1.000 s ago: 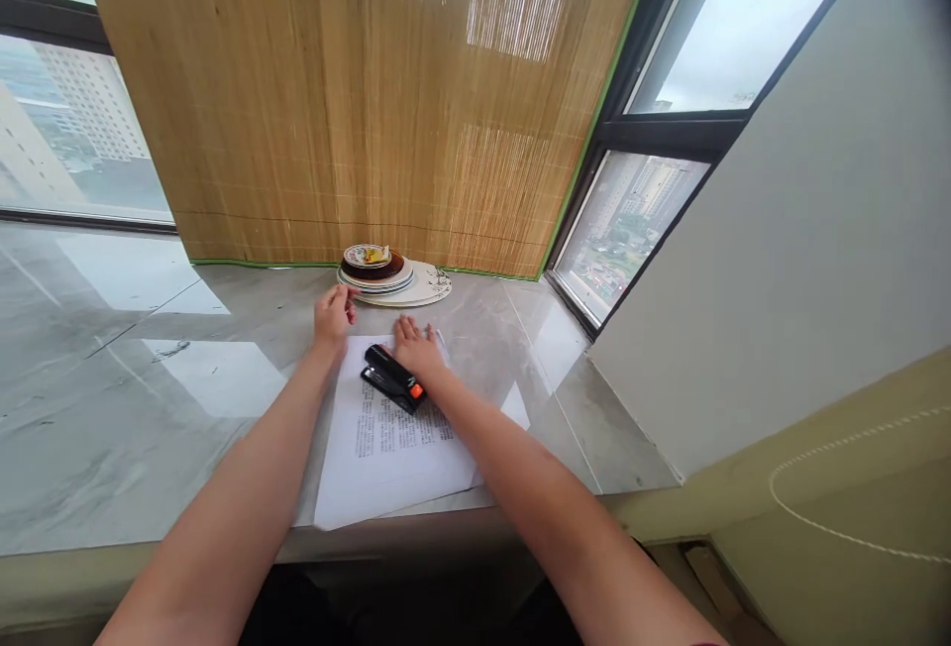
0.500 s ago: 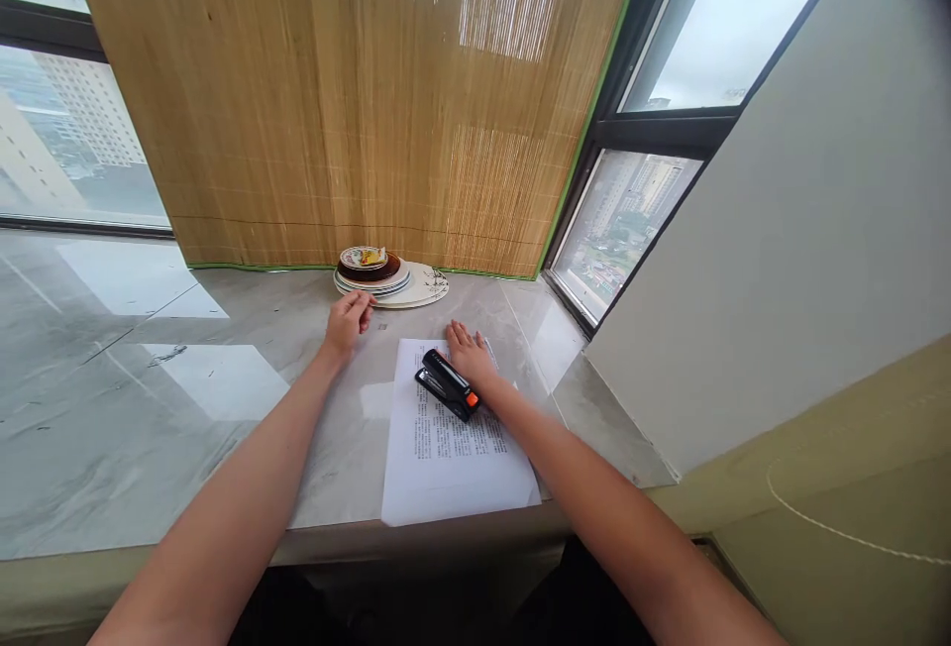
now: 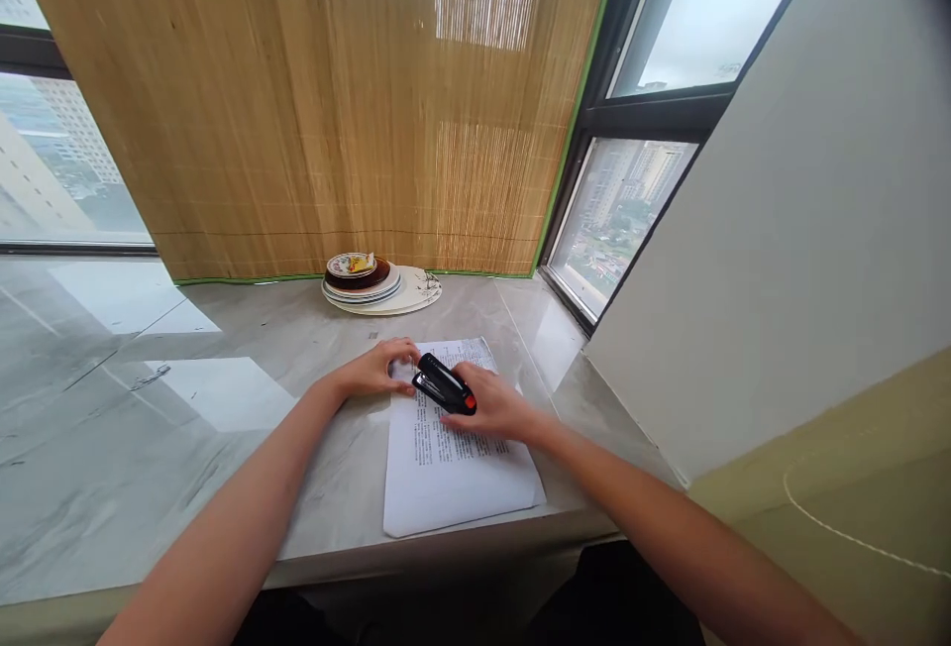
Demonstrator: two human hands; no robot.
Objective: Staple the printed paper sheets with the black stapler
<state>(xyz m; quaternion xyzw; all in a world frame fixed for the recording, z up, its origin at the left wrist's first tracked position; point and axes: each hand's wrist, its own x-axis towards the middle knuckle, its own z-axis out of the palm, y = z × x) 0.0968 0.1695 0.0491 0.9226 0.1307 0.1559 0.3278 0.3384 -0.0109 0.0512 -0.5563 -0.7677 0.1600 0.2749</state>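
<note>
In the head view the right hand [image 3: 496, 406] was closed around the black stapler [image 3: 444, 384], which sat on the top left corner of the printed sheets [image 3: 453, 448]; the left hand [image 3: 378, 369], fingers loosely curled, pressed that corner beside it. The sheets lay on the marble sill [image 3: 149, 428] near its front edge; a stack of plates [image 3: 371, 281] stood well behind, under the bamboo blind [image 3: 312, 101].

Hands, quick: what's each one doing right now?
Left hand: fingers curled, resting on the top left corner of the papers, by the stapler.
Right hand: closed around the stapler.
</note>
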